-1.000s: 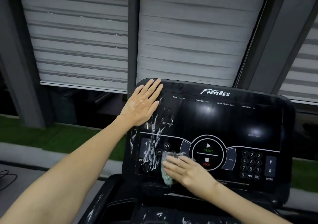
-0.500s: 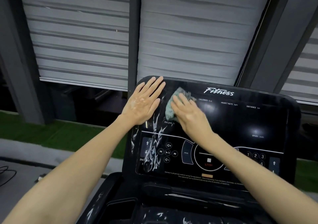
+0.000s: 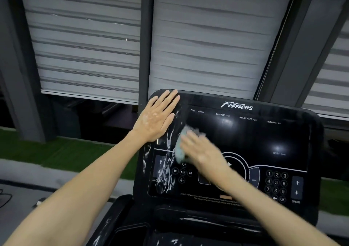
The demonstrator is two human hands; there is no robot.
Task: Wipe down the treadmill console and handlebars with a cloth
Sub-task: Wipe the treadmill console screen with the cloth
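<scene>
We look down on a black treadmill console [image 3: 255,138], its top edge marked with the Fitness logo [image 3: 237,105], where a person's two bare hands are at work. The left hand [image 3: 155,118] lies flat on the console's upper left corner, fingers straight and close together, the palm pressed to the panel and holding nothing. The right hand [image 3: 205,154] is blurred; as far as we can make out, its fingers are stretched out over a pale blue-green cloth [image 3: 180,149] and press it against the panel rather than curling round it. The cloth sits on the left half of the console, just right of the left hand and above the small media buttons [image 3: 182,172]. White smears [image 3: 167,172] streak the panel's left side, running down past the incline arrows beside the cloth. The number keypad [image 3: 276,183] and the speed arrows [image 3: 296,187] on the right lie well apart from both hands. Below the console a dark tray [image 3: 132,232] also carries white flecks. Behind the machine hang grey slatted blinds [image 3: 85,47], split by a dark post [image 3: 145,38], with a strip of green turf [image 3: 56,151] along the floor.
</scene>
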